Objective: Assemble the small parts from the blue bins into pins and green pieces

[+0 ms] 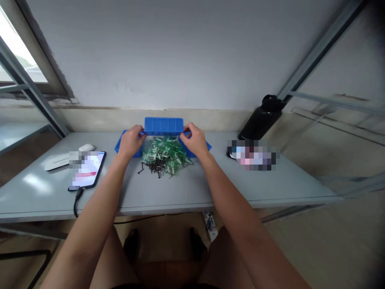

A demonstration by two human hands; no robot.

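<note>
At the frame's centre, blue bin (164, 125): appearing just above the green packets (168, 151); probably weighing little, being stiff and smooth, and suiting a hold at each end.
Left hand (131, 140): pinching the left end, fingers nearly closed.
Right hand (195, 139): pinching the right end likewise.
Arms (100, 204): slanting inward from the lower edge.

Both hands are up on the middle blue bin (164, 126) — left hand (131, 141) pinching one end, right hand (195, 139) the other — just behind a loose heap of green packets (172, 151) and dark screws (157, 165) on the grey table (144, 196). A left blue bin (119, 145) and a right blue bin (187, 148) flank the heap, each partly hidden by a hand. Off left lies a lit phone (92, 167), cable (78, 195) plugged in, and over right there's a black bottle (259, 120) near the wall (180, 60)!
</note>
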